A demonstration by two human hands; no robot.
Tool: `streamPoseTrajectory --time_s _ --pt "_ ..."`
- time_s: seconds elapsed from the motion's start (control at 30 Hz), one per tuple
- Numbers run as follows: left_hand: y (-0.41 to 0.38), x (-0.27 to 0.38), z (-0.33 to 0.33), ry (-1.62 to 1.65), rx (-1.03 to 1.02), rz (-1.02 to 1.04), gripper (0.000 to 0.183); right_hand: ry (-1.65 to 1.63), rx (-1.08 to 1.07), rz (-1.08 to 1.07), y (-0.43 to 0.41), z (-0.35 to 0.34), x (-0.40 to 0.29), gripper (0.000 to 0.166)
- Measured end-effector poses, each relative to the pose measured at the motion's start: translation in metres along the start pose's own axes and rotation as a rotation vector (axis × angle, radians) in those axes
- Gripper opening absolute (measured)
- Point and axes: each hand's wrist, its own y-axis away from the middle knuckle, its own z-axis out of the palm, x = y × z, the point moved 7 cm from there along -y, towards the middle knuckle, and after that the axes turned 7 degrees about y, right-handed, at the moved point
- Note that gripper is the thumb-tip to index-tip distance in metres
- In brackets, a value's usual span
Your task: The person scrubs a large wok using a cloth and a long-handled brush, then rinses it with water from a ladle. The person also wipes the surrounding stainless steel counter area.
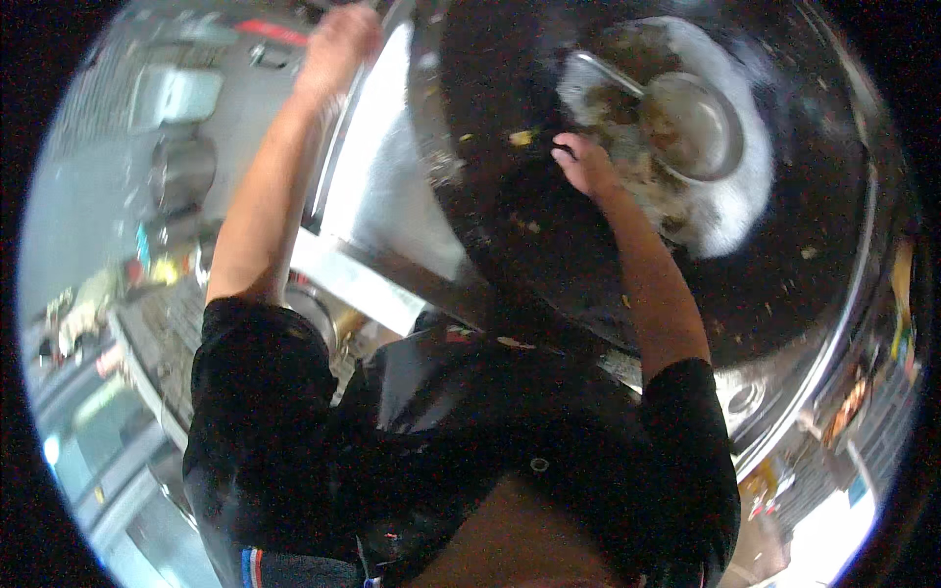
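Observation:
A big round black pan, wok-like (529, 279), lies before me with whitish foamy liquid (742, 213) and brown bits in its middle. Within the foam sits a round metal ladle or small pan (695, 125), its straight handle pointing to the upper left. My right hand (586, 165) is over the dark surface beside the foam, left of the round metal vessel, fingers curled; whether it pinches something thin is unclear. My left hand (344, 40) is raised at the top left, past the bright metal surface, and too blurred to show its hold.
Yellowish food scraps (521, 138) lie on the black surface. A shiny metal worktop (390, 176) adjoins the pan at left. Farther left, a metal pot (184, 175) and a pale bin or tub (176, 97) stand by the floor. A metal rim (845, 323) curves along the right.

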Motion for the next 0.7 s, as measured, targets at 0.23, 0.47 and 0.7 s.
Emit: streamPoseTrajectory --time_s 0.23,0.47,0.7 --pt "0.272 -0.035 -0.005 -0.998 -0.543 -0.058 0.023 0.175 -0.357 0.293 0.047 -0.004 0.033 0.030" --pt "0.270 -0.011 -0.027 -0.962 -0.248 0.030 0.023 0.261 -0.318 0.234 0.074 -0.056 0.032 0.034" --pt "0.285 -0.003 -0.073 -0.904 -0.048 0.153 0.017 -0.190 -0.282 0.647 0.111 -0.130 -0.035 0.033"
